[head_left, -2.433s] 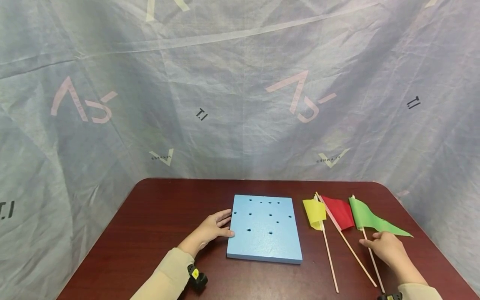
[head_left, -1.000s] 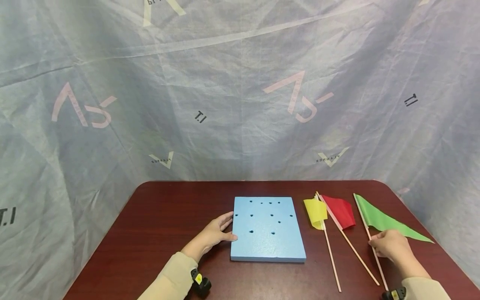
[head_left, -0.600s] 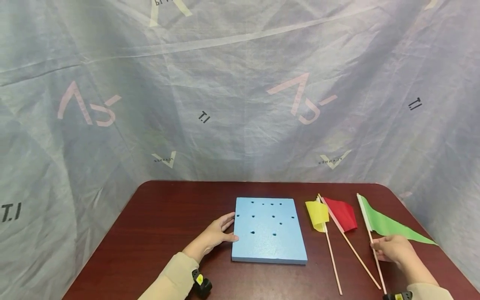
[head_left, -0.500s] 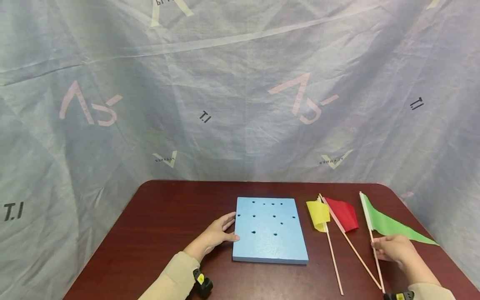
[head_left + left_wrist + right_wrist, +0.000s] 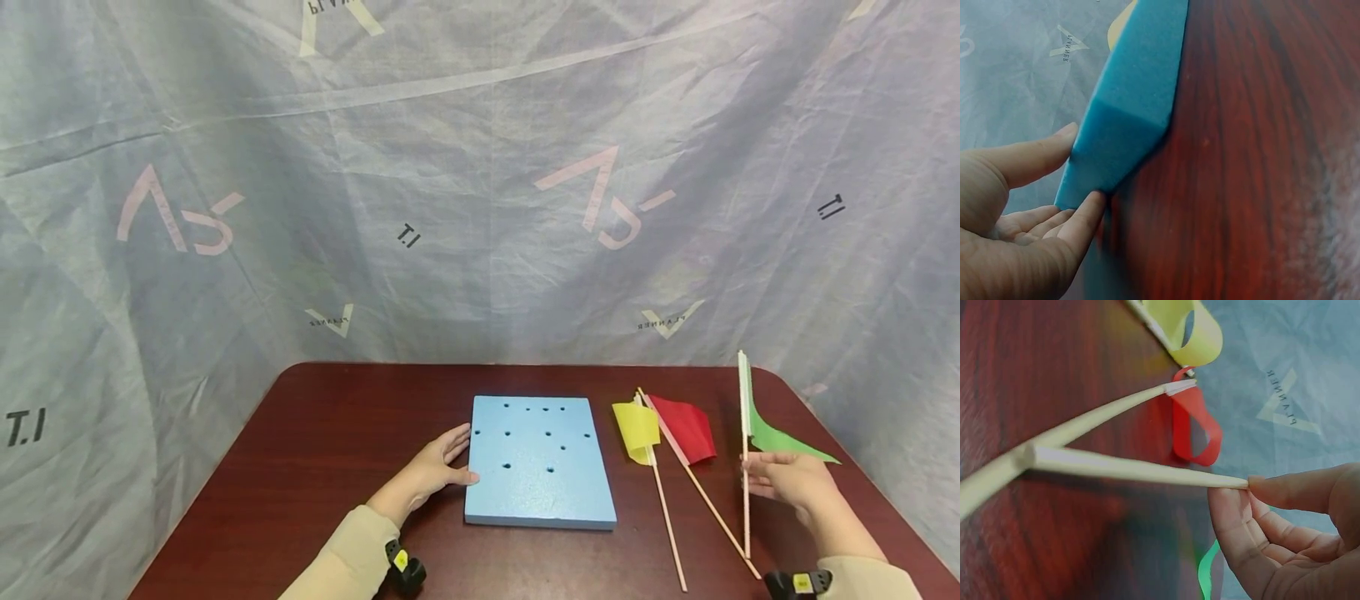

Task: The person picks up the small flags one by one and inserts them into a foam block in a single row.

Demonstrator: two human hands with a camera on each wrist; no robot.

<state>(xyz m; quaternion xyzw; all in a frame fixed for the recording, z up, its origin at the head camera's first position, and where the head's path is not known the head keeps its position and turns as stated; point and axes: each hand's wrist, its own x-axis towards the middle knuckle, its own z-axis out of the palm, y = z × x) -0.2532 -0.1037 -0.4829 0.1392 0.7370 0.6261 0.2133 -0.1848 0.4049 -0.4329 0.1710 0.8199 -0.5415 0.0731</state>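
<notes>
In the head view my left hand point(image 5: 431, 468) rests at the left edge of a light blue board point(image 5: 540, 500) with several small holes. The left wrist view shows the thumb point(image 5: 1050, 150) on the board's upper edge and fairly straight fingers point(image 5: 1082, 222) against its side. My right hand point(image 5: 795, 483) pinches the wooden stick of a green pennant flag point(image 5: 783, 443) between thumb and fingertips. This stick point(image 5: 1129, 469) is raised, its lower end overlapping the red flag's stick point(image 5: 1097, 415) in the right wrist view; contact there I cannot tell.
A yellow flag point(image 5: 636, 429) and a red flag point(image 5: 684, 429) lie on the dark red table point(image 5: 360, 400) between the board and my right hand, their tops close together. A grey printed curtain point(image 5: 480, 250) hangs behind the table's back edge.
My right hand has taken hold of the green flag's stick and tilted it up from the table; its top has risen and swung towards upright. My left hand stays at the board.
</notes>
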